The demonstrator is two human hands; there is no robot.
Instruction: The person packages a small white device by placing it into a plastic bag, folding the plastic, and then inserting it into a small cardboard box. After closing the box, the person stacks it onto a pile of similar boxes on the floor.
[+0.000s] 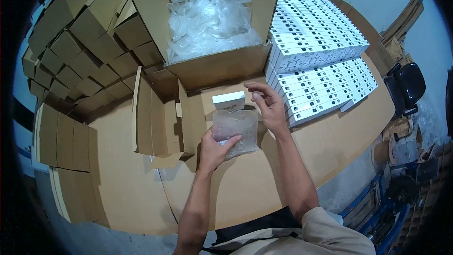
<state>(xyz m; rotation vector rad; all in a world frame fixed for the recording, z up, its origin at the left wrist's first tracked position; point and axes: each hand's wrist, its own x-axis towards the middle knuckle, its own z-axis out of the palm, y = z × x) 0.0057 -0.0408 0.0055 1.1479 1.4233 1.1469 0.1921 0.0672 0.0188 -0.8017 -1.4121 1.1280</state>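
My left hand (218, 148) grips a clear plastic bag (243, 125) near its lower left side, with the thumb lying across the front. A small white box (229, 100) rises above the bag's upper edge, its lower part overlapped by the bag in this view. Just right of the box, my right hand (270, 106) is raised with its fingers apart and nothing in them. Left of the bag stands an open cardboard carton (159, 118) with its flaps up.
At the back, a large cardboard box (222, 68) is full of crumpled clear bags (210, 21). Stacked rows of white boxes (325, 28) fill the right rear. Many brown cartons (89, 49) are piled at the left. Brown cardboard covers the table (127, 193). A black chair (409, 82) stands beyond the right edge.
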